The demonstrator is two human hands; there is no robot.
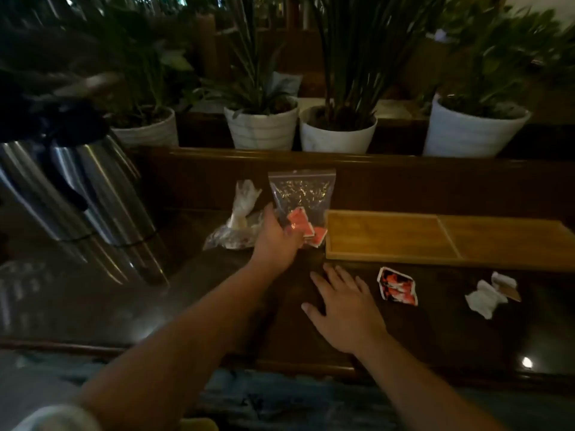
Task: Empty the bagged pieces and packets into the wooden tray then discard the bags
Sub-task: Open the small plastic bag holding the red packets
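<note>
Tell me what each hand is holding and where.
The left hand holds the clear zip bag upright by its lower left corner. The right hand lies flat on the table, holding nothing.

Dim, grainy; motion blur at left; glare spot on table (pixel 527 362).

The left hand (pixel 275 241) is covering the bag's (pixel 301 197) lower corner, hiding its grip. The tray (pixel 435 234) is running off the right edge. The flask (pixel 77 194) is smearing into streaks.
</note>
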